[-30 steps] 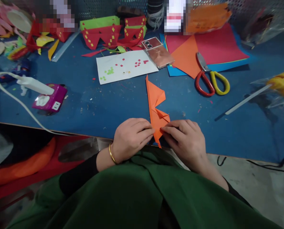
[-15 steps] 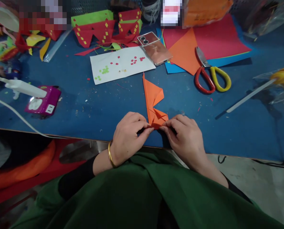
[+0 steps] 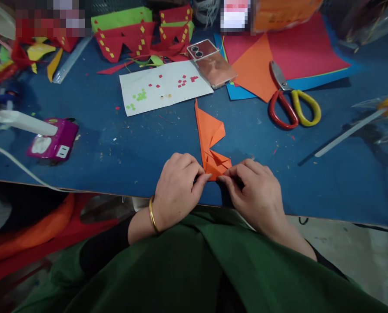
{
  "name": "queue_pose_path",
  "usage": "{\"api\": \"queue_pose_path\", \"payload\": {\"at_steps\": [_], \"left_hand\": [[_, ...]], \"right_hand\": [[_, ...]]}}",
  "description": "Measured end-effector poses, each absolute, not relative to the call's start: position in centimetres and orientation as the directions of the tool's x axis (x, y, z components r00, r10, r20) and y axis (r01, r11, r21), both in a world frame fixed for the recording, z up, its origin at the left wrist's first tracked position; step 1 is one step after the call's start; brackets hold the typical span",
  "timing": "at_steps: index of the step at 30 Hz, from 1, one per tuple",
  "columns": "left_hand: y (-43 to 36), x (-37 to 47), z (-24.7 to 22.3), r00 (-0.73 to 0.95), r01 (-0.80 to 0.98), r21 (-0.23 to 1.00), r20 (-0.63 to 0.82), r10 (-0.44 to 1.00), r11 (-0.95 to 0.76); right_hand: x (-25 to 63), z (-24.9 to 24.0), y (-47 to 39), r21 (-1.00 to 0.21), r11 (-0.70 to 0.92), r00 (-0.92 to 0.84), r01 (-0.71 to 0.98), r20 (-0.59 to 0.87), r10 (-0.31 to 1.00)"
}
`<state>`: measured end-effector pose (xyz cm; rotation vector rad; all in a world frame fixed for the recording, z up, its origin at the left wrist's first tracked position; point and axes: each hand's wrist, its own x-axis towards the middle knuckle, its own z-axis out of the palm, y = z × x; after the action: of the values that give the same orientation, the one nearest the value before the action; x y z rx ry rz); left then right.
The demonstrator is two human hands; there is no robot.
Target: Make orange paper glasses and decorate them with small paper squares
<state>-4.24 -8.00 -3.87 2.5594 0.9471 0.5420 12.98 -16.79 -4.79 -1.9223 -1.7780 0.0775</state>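
In the head view, take the orange paper [image 3: 210,126] as the middle of the clock: it lies on the blue table [image 3: 148,152], close to the near edge, with its long side running roughly from 12 to 6 o'clock. The left hand [image 3: 179,187], at about 7 o'clock, has thumb and finger pinched on the paper's near left corner; the right hand [image 3: 257,191], at about 4, is pinched likewise on the near right corner, so the two hands are apart but both clamped on the same piece. As for progress, the outline appears already cut, with a notch at 3 o'clock, and a narrow band seems creased along the 9 o'clock side. The fold at the 6 o'clock end looks half made, probably not pressed flat yet, while the 12 o'clock tip shows no matching flap. Small diamonds dot the red shapes [image 3: 131,37] near 11 o'clock; none show on the orange piece, though loose ones wait on the white sheet [image 3: 170,82] at 10 to 11. The scissors [image 3: 285,87], at 2, lie untouched.
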Motion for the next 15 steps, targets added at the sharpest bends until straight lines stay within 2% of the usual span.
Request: {"api": "queue_pose_path", "payload": {"at_steps": [15], "left_hand": [[-8.11,-4.19,-4.03,0.673,0.555,0.430,0.271,0.688,-0.712]], "right_hand": [[12.66,-5.13,-16.64,-0.314,0.005,0.111,0.949,0.352,0.930]]}}
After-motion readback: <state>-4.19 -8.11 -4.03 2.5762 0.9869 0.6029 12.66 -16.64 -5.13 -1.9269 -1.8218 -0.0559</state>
